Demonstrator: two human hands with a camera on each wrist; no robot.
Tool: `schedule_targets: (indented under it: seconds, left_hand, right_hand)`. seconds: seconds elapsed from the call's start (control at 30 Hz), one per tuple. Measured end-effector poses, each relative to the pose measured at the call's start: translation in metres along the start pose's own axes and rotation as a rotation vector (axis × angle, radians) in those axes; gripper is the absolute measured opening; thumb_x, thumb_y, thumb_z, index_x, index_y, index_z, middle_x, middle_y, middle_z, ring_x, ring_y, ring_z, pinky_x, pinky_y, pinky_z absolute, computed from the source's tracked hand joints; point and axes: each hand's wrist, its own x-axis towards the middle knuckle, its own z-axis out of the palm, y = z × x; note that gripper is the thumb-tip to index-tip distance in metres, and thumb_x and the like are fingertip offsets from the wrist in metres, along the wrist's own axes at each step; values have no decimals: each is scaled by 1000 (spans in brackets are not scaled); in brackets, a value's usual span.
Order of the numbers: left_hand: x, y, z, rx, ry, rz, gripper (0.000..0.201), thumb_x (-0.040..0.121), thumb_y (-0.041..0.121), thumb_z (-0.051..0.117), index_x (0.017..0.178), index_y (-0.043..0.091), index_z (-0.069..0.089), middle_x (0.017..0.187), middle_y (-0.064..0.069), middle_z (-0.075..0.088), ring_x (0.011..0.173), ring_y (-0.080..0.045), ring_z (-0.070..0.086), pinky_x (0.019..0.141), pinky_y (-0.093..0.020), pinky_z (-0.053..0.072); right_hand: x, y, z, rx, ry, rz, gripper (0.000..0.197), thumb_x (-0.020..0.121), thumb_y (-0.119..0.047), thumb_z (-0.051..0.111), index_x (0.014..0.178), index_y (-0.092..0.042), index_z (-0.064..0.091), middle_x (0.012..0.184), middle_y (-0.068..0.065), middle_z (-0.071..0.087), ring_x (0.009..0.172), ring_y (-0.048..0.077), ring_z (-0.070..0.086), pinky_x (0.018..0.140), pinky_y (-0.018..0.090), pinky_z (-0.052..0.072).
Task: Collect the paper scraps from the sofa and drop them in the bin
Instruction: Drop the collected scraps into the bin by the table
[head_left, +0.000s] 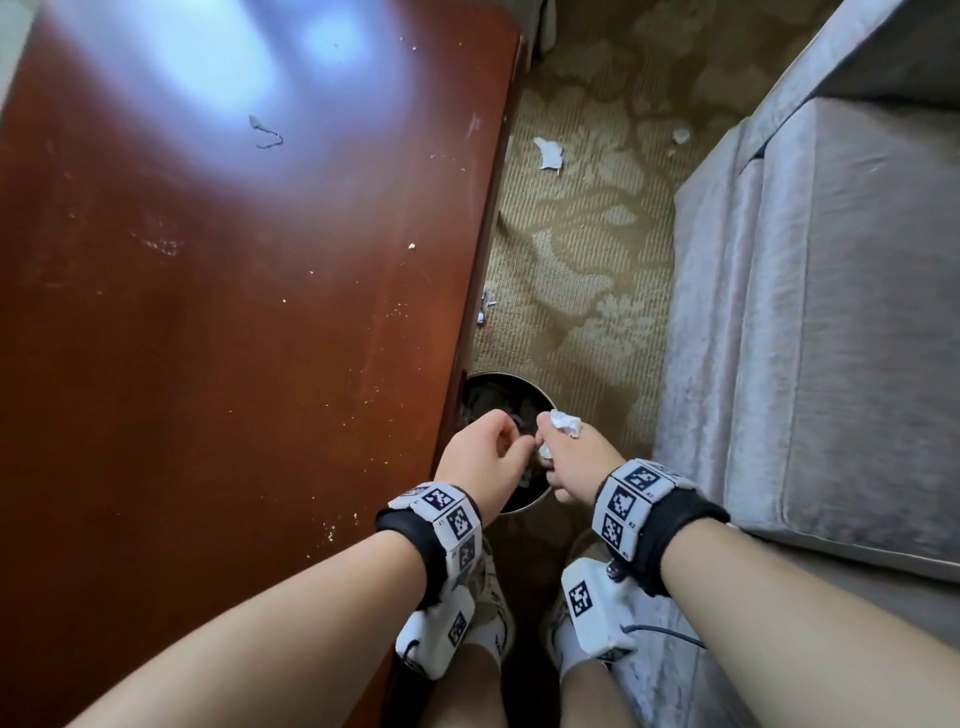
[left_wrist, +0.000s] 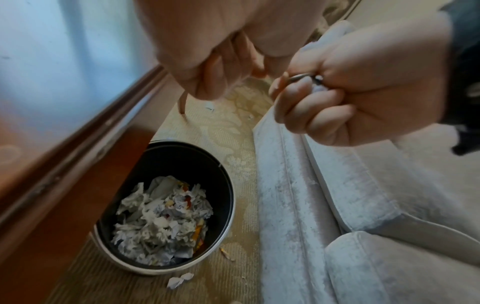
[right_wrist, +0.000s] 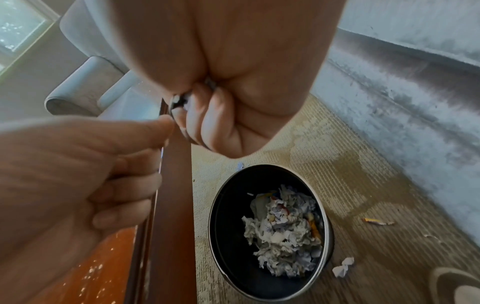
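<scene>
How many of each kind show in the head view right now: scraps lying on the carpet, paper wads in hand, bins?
Carpet scraps: 3
Paper wad gripped in the right hand: 1
Bin: 1
Total: 5

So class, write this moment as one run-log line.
right hand: holds scraps over bin | left hand: curled beside it, grip unclear | bin: part full

No readable text or numbers anywhere; the wrist bands (head_left: 447, 514) carry only black-and-white square marker patterns, with tiny print beside them too small to read
</scene>
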Motion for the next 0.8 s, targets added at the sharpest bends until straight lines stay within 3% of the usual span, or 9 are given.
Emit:
schedule_targets:
  seconds: [0.07, 0.13, 0.27, 0.33, 0.43, 0.6, 0.7, 0.8]
  left_hand:
    - [-4, 3, 0, 13, 0, 44, 11, 82, 32, 65, 85, 24, 56, 67, 7, 57, 64, -8, 54, 62, -26, 48]
    - [-7, 3, 2, 20, -15, 93, 14, 78, 34, 68, 89, 29, 61, 77, 7, 66, 73, -9, 62, 71, -32, 54]
    - [-11, 5, 3, 134, -30, 150, 22, 83, 35, 66, 105, 33, 67, 94, 8, 70, 88, -13, 64, 80, -35, 53]
    - [-11, 3, 2, 174, -18, 187, 25, 87, 34, 61, 112, 36, 66, 96, 8, 70, 91, -14, 64, 79, -33, 52]
    - [-12, 1, 0, 294, -40, 229, 21, 91, 36, 55, 108, 38, 67, 80, 6, 57, 83, -17, 60, 66, -29, 46]
    - [-8, -11, -8, 293, 43, 181, 20, 93, 34, 51, 87, 25, 68, 81, 4, 63, 78, -19, 61, 67, -33, 50]
    - [-7, -18, -13, 288, 85, 115, 21, 94, 36, 50, 88, 24, 66, 82, 5, 65, 77, -19, 63, 67, -35, 53]
    - [-7, -24, -18, 260, 117, 64, 19, 92, 40, 52, 91, 26, 66, 88, 7, 65, 80, -16, 63, 70, -33, 53]
  right_hand:
    - [2, 1, 0, 19, 26, 11, 34, 95, -37, 39, 69, -17, 48, 53, 0, 37, 42, 14, 30, 42, 22, 27]
    - [2, 1, -1, -32, 48, 10, 37, 95, -39, 38, 68, -18, 49, 54, 0, 40, 42, 15, 34, 41, 22, 29]
    - [5, 2, 2, -116, 56, 23, 39, 95, -47, 35, 71, -19, 48, 54, 3, 43, 41, 18, 40, 44, 28, 33]
    - [5, 1, 4, -129, 56, 47, 39, 94, -50, 35, 73, -20, 47, 52, 3, 44, 40, 18, 41, 43, 27, 32]
    - [4, -1, 7, -164, 22, 57, 40, 95, -48, 33, 74, -17, 48, 50, 2, 41, 40, 17, 40, 41, 27, 31]
    - [12, 3, 17, -105, -13, 7, 31, 93, -40, 38, 70, -20, 45, 55, -2, 39, 46, 14, 35, 45, 26, 30]
    - [17, 3, 15, -291, 56, -136, 18, 96, -38, 43, 92, -22, 52, 78, -4, 52, 62, 8, 46, 58, 22, 38]
    - [17, 1, 11, -546, 65, -199, 25, 90, -21, 54, 114, -12, 54, 98, 7, 59, 86, 23, 57, 75, 27, 43]
